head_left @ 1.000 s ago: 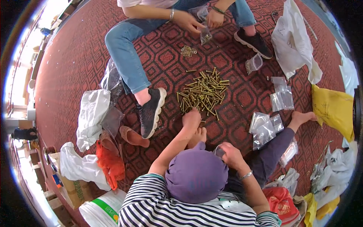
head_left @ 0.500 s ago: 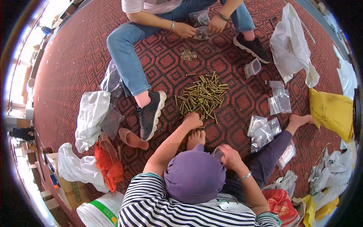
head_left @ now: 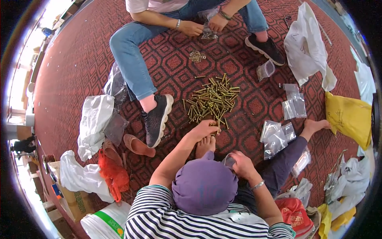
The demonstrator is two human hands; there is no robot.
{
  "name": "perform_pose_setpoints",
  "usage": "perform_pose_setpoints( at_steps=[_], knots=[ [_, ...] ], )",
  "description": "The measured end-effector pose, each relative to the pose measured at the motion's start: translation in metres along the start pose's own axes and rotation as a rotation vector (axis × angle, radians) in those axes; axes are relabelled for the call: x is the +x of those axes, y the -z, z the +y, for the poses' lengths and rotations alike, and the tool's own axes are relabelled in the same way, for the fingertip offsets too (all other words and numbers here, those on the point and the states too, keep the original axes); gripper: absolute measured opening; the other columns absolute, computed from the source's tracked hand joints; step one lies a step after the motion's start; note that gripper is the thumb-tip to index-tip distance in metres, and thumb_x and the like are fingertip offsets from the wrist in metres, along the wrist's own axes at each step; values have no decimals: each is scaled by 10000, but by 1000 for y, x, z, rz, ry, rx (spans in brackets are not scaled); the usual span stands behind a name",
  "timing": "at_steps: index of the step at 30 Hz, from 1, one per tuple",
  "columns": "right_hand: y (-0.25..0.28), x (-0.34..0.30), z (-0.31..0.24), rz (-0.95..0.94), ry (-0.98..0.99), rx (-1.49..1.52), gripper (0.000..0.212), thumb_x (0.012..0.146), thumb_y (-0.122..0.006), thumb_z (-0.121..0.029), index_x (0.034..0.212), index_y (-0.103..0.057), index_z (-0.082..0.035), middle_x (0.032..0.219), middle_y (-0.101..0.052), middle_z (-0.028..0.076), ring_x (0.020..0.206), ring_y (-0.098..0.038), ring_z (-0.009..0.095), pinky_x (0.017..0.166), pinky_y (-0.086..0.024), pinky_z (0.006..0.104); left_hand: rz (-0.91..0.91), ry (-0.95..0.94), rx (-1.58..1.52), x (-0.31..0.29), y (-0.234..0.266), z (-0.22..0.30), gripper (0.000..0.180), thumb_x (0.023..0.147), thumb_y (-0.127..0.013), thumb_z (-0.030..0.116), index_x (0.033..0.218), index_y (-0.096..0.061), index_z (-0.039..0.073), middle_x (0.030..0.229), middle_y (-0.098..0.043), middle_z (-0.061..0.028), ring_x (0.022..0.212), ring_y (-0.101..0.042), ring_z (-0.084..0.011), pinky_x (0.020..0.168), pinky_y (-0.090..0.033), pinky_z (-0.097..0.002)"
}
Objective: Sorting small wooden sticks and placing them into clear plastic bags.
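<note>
A pile of brass-coloured bolts lies on the patterned red carpet. At its near edge my left hand, closed above my bare foot, pinches a bolt that points up towards the heap. How many bolts the fingers hold is hidden. My right hand, beside the purple cap, grips the rim of a clear plastic bag. The cap covers most of that bag, so its contents cannot be seen.
Opposite sits a co-worker, whose hands hold a small clear bag. Between us lie small metal pieces. Clear bags are on the right, near a yellow sack. Pink shoes and white bags sit left.
My left hand has turned and shifted slightly right, and a bolt now shows at its fingers. The right hand stays put. The co-worker's hands have moved a little up and left.
</note>
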State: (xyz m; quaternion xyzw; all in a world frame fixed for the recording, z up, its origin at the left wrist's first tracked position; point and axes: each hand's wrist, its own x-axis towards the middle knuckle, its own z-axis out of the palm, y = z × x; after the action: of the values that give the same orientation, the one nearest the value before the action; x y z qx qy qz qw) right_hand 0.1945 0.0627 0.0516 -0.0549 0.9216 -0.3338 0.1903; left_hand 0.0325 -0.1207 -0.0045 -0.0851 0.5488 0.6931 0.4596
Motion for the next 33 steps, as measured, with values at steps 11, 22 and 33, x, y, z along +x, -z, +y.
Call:
perform_pose_setpoints(
  at_steps=[11, 22, 33],
  knots=[
    [-1, -9, 10, 70, -13, 44, 368, 670, -485, -68, 1033, -549, -72, 1079, -554, 106, 957, -538, 293, 779, -454, 321, -24, -47, 899, 46, -6, -23, 246, 794, -540, 206, 939, -570, 10, 704, -612, -95, 647, -596, -217, 511, -453, -298],
    [-5, -5, 9, 9, -32, 140, 357, 650, -473, -58, 998, -550, -64, 1023, -567, 94, 931, -535, 285, 768, -445, 319, -142, 277, -564, 17, -1, -6, 348, 872, -481, 228, 1152, -468, 22, 910, -607, -144, 761, -618, -238, 574, -496, -323],
    [-10, -5, 14, 22, 13, 106, 305, 695, -481, -76, 994, -543, -91, 1034, -564, 74, 915, -548, 285, 716, -468, 334, -94, 198, -404, 27, 8, -30, 327, 870, -444, 87, 1189, -442, 14, 979, -589, -154, 808, -615, -217, 622, -516, -299]
  ],
)
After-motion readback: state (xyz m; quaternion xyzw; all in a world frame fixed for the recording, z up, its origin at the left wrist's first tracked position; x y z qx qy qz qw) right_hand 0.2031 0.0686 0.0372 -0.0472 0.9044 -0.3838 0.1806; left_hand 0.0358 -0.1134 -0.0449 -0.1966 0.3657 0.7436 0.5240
